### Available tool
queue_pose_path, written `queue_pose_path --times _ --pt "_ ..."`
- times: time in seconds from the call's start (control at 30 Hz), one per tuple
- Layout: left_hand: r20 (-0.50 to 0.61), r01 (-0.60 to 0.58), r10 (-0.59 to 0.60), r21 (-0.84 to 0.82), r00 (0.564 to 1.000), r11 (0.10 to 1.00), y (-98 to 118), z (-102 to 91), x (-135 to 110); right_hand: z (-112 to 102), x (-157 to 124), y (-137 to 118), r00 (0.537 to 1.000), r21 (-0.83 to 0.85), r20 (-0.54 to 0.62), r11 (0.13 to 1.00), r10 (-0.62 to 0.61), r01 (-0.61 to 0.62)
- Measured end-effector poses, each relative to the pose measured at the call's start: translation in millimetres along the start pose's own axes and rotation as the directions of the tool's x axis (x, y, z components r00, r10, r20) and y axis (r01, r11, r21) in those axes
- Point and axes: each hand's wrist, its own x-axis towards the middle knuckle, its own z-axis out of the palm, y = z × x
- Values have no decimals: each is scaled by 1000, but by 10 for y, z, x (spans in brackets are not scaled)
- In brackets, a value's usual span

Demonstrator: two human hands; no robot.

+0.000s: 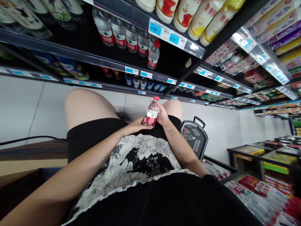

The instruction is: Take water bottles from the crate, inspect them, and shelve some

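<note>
A small clear water bottle (151, 112) with a red cap and red label stands upright over my lap, gripped from both sides. My left hand (137, 124) cups its base and lower side. Wrapped round its right side is my right hand (162, 113). I am crouched or seated low before a store shelf, knees raised. One matching bottle (153, 55) stands alone at the front of the shelf ahead, beside a row of the same water bottles (118, 31).
Black shelves (150, 77) carry drinks, cans (143, 83) and blue price tags. A grey shopping basket (194, 135) with a black handle sits on the pale floor by my right knee. More stocked shelves run along the right. A wooden surface lies at left.
</note>
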Motion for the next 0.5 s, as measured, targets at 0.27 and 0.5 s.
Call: queue_pose_path --times 0.27,0.5 --pt "2 -12 12 14 1000 1000 -12 0 3 -14 17 9 1000 -16 -4 1000 -12 12" --pt "4 -8 8 0 1000 1000 24 6 -7 2 4 -3 1000 3 -16 1000 6 -6"
